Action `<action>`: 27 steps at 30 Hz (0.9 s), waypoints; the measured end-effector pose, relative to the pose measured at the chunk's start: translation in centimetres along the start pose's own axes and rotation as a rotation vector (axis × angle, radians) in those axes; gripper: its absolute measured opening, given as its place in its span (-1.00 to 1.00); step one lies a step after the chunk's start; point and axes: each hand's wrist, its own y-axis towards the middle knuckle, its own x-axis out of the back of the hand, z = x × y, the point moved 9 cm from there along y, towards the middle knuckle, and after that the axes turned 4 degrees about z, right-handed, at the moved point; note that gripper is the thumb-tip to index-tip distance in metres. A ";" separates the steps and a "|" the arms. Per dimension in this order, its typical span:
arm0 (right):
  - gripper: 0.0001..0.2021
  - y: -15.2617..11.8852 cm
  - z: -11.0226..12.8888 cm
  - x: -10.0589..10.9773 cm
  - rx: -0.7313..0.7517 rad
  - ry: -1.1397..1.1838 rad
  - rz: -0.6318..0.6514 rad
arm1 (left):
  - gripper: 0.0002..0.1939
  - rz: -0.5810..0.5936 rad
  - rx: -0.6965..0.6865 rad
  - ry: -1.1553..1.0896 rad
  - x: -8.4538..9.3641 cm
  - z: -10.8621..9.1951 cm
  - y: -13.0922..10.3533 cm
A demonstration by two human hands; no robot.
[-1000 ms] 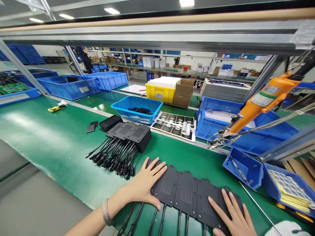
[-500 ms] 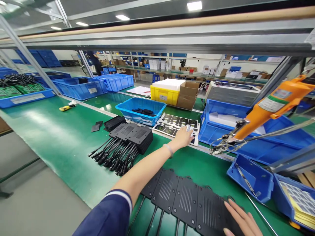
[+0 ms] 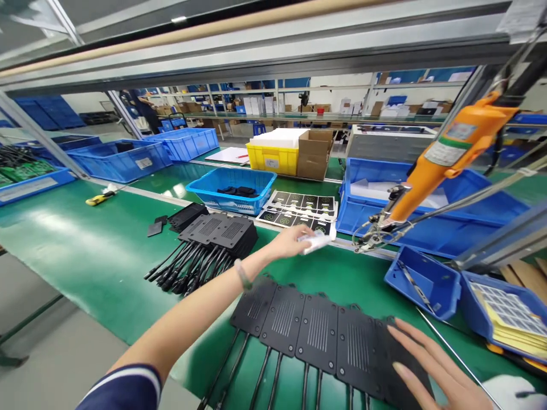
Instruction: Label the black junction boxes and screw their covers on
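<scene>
My left hand [image 3: 290,242] reaches out over the bench, its fingers closed round a small white bottle-shaped thing [image 3: 317,243], smeared by motion. Just behind it lies a sheet of black square labels with yellow-green marks [image 3: 294,209]. My right hand [image 3: 436,364] is at the lower right, fingers stretched out and resting on the rightmost black box [image 3: 401,364]. That box ends a row of flat black cased units [image 3: 317,330], each with slots, screws and cables toward me. Part of the rightmost unit is covered by my fingers.
Stacked black units with bundled cables [image 3: 217,230] stand left of centre, before a light-blue basket [image 3: 233,191]. An orange power screwdriver [image 3: 448,154] hangs at right above blue bins [image 3: 427,285]. A yellow-handled tool [image 3: 100,198] lies far left. A metal rod [image 3: 457,353] lies right.
My left hand has lifted from the label sheet and come back toward me and left, with the white thing in it. My right hand stays on the rightmost unit. The view has shifted.
</scene>
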 end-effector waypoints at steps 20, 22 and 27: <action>-0.89 10.7 4.1 -4.1 0.019 0.272 -0.055 | -0.88 -0.014 -0.293 -0.352 -6.2 -2.5 -8.6; -0.92 10.8 4.2 -4.2 0.012 0.279 -0.046 | -0.89 -0.047 -0.265 -0.331 -6.3 -2.2 -8.5; -0.95 10.8 4.8 -3.6 0.040 0.280 -0.124 | -0.91 -0.046 -0.214 -0.317 -6.8 -2.2 -8.4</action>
